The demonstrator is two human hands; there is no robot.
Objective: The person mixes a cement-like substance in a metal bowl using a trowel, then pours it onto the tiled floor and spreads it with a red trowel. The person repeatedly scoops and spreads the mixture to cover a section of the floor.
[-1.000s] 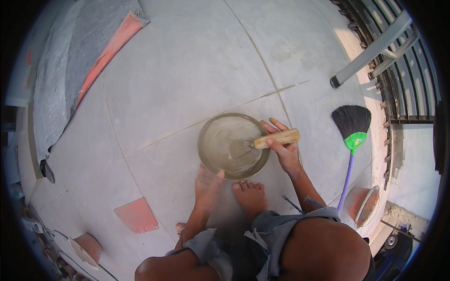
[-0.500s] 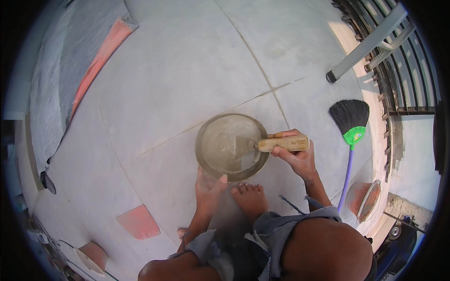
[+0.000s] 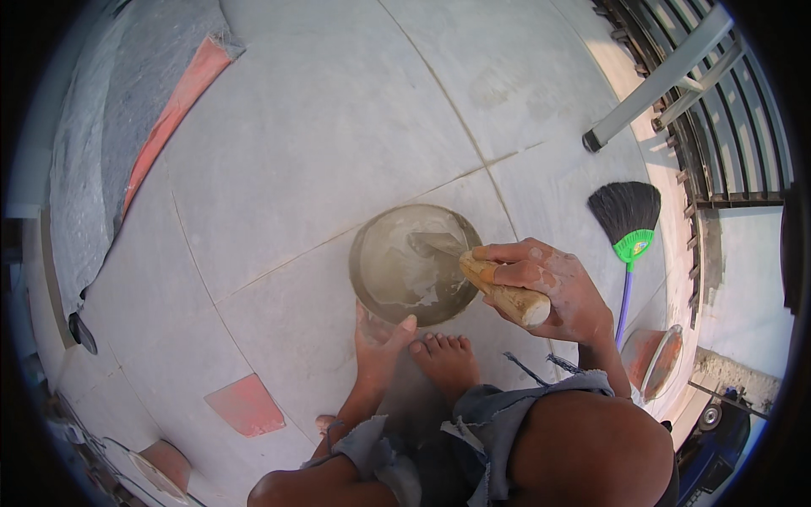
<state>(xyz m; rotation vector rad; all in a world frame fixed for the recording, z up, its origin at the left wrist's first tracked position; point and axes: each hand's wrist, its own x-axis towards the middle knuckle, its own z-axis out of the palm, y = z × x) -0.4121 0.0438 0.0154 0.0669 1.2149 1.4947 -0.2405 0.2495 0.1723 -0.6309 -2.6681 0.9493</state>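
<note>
A round bowl [image 3: 358,269] with wet grey-beige paste [image 3: 389,258] in it stands on the tiled floor in front of my bare foot. My left hand [image 3: 378,342] grips its near left side, thumb at the rim and fingers along the outer wall. In my right hand [image 3: 553,283] is a trowel with a thick wooden handle [image 3: 515,300]. Its smeared blade [image 3: 435,243] dips into the paste on the right side of the bowl, and the handle slants toward me. Part of the blade lies under the paste, so its full shape is hidden.
A broom [image 3: 629,228] with black bristles lies at the right, near a reddish bucket [image 3: 652,363]. Ladder legs [image 3: 650,89] stand at the upper right by a slatted grille. A pink square piece [image 3: 246,406] lies at the left, below a plastic sheet [image 3: 93,160]. Another bucket [image 3: 165,466] is lower left.
My right hand has turned and come nearer to me, tilting the trowel's handle downward. The blade has swung up and left through the paste. My left hand stays at the bowl.
</note>
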